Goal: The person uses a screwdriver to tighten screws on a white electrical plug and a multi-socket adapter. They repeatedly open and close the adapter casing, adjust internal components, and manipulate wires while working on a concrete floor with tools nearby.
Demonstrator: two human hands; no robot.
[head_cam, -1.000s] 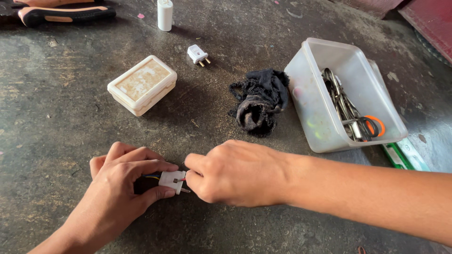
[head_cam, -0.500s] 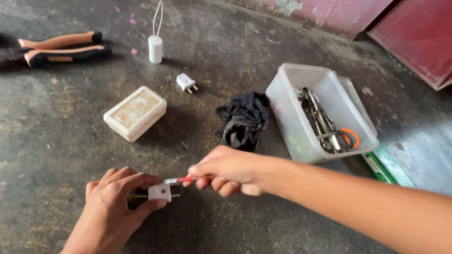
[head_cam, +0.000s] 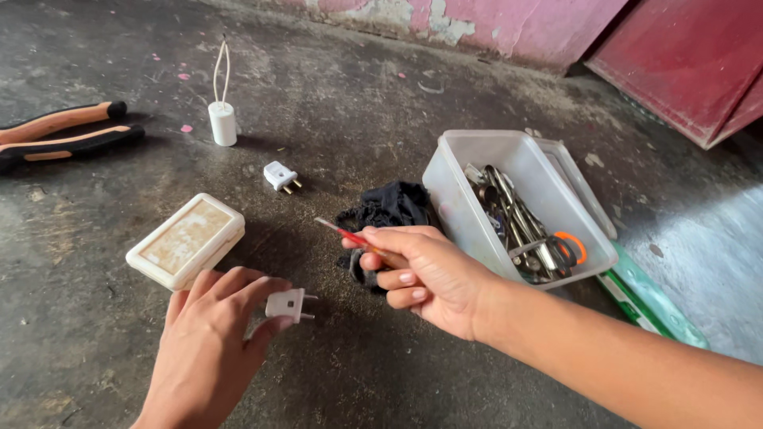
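Note:
My left hand (head_cam: 208, 343) holds a small white two-pin plug (head_cam: 288, 304) between thumb and fingers, its pins pointing right, just above the concrete floor. My right hand (head_cam: 425, 272) is lifted a little to the right of it, fingers closed on a thin red-handled screwdriver (head_cam: 350, 236) whose tip points up and left. The two hands are apart. A second white plug (head_cam: 281, 176) lies on the floor farther away.
A cream rectangular box (head_cam: 186, 241) sits left of my left hand. A black cloth (head_cam: 387, 208) lies beside a translucent plastic tub (head_cam: 478, 215) holding metal tools. Pliers with orange-black handles (head_cam: 62, 137) lie far left, a white lamp holder with wires (head_cam: 222, 121) beyond. A green object (head_cam: 648, 301) lies right.
My right hand has pulled the screwdriver away from the plug and lifted it up and to the right. My left hand keeps the plug. The camera view has tilted upward.

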